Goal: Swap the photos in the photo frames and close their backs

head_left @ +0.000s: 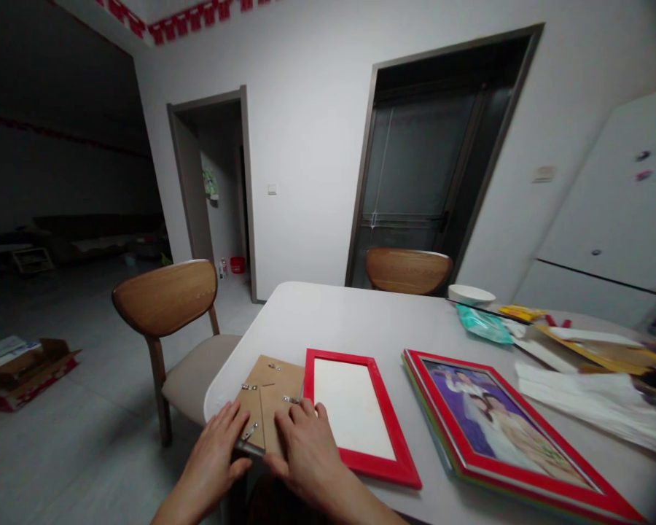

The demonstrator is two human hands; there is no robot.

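A brown frame backing board (267,394) with small metal clips lies at the near left corner of the white table (361,321). My left hand (217,452) rests on its left edge with fingers stretched flat. My right hand (305,445) lies on the board's right side, fingers flat, fingertips near a clip. Beside the board lies an empty red picture frame (380,430). Further right sits a stack of red frames (525,452) with a photo of people in the top one.
Two wooden chairs stand by the table, one at the left (167,306), one at the far side (407,270). A white bowl (471,294), a teal packet (484,324), papers and white plastic (595,401) crowd the right side. A cardboard box (22,372) lies on the floor.
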